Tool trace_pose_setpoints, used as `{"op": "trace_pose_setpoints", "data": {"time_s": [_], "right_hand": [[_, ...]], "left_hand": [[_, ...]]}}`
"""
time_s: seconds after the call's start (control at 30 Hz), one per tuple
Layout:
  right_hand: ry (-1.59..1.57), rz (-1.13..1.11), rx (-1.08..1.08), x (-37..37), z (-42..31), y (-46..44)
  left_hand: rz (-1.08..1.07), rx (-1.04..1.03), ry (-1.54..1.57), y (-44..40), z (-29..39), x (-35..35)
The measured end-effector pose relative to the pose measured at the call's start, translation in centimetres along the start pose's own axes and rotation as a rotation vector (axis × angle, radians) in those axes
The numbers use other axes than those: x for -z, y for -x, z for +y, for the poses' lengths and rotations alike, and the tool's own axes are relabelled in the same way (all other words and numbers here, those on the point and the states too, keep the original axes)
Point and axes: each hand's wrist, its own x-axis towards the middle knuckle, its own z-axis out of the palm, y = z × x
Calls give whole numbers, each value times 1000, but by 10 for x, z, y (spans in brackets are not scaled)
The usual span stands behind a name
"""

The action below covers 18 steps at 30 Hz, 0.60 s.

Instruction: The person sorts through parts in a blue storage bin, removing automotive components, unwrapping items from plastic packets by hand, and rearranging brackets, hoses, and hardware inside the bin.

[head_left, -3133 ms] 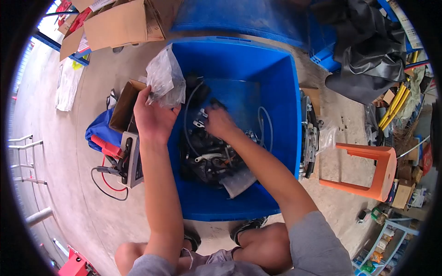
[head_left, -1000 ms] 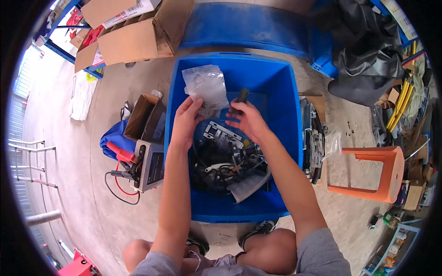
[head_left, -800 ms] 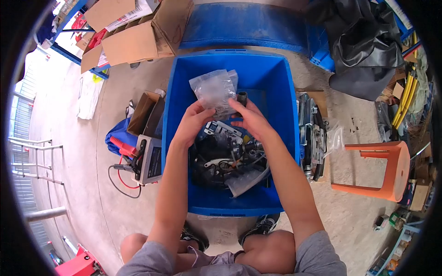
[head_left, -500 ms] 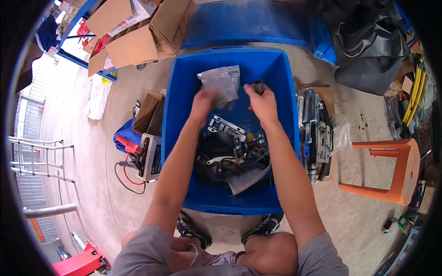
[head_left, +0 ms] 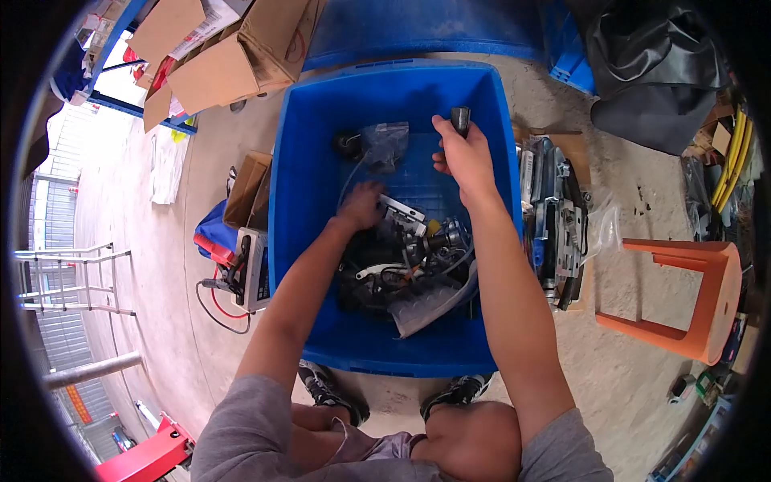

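while a blue bin sits on concrete, the right hand grips a cylinder; left hand, can't tell.

Bright left glare, fisheye curve, black corners

Can't read any text from here tbh, the print on that cardboard box around eleven o'clock's just blur.
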Motion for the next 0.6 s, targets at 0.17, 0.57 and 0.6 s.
{"op": "trace_pose_setpoints", "data": {"time_s": [0.17, 0.57, 0.6], "right_hand": [[41, -58, -9, 0, 5, 4], [1722, -893, -142, -48, 167, 75], [1808, -879, -256, -58, 172, 81]], "left_hand": [[-235, -126, -283, -5, -10, -4], [-203, -144, -128, 52, 33, 93], [-122, -101, -186, 56, 39, 101]]}}
